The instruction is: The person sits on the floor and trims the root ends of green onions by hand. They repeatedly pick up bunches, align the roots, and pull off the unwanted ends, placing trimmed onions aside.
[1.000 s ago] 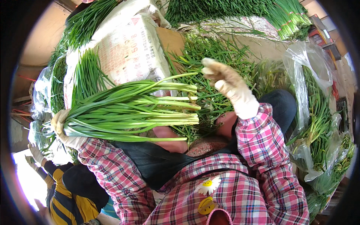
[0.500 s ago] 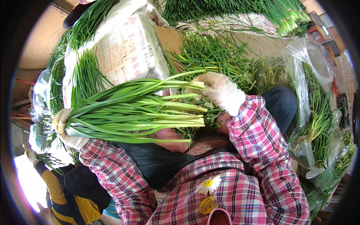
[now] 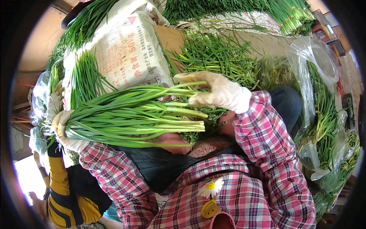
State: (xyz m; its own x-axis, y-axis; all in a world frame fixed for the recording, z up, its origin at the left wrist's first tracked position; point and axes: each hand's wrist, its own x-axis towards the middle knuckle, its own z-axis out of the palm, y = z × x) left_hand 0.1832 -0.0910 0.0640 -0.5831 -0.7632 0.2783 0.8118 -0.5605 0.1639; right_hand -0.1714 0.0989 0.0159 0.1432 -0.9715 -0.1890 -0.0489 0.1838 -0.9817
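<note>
A loose bunch of garlic chives [image 3: 129, 114] lies level in front of me, leaf tips to the left and pale cut ends to the right. My left hand [image 3: 63, 129], in a stained whitish glove, is closed around the leafy end. At the pale end is my right hand [image 3: 213, 89], gloved likewise, with its thumb and fingers spread apart. A few upper stalks pass between or behind those fingers; whether they touch is hard to tell. Beyond the bunch, a white woven sack [image 3: 131, 53] carries another sheaf of chives [image 3: 85, 78] on its left side.
Loose leaves and trimmings [image 3: 217, 57] form a heap beyond my right hand. Clear plastic bags [image 3: 312, 99] with greens stand at the right. Tied bundles [image 3: 291, 19] lie at the far right. At lower left, a co-worker in a yellow and black sleeve [image 3: 59, 179] reaches close by.
My right hand's fingers have spread apart from a closed grip at the stalk ends. My left hand keeps its hold. The co-worker's arm has moved up toward the sack's left side.
</note>
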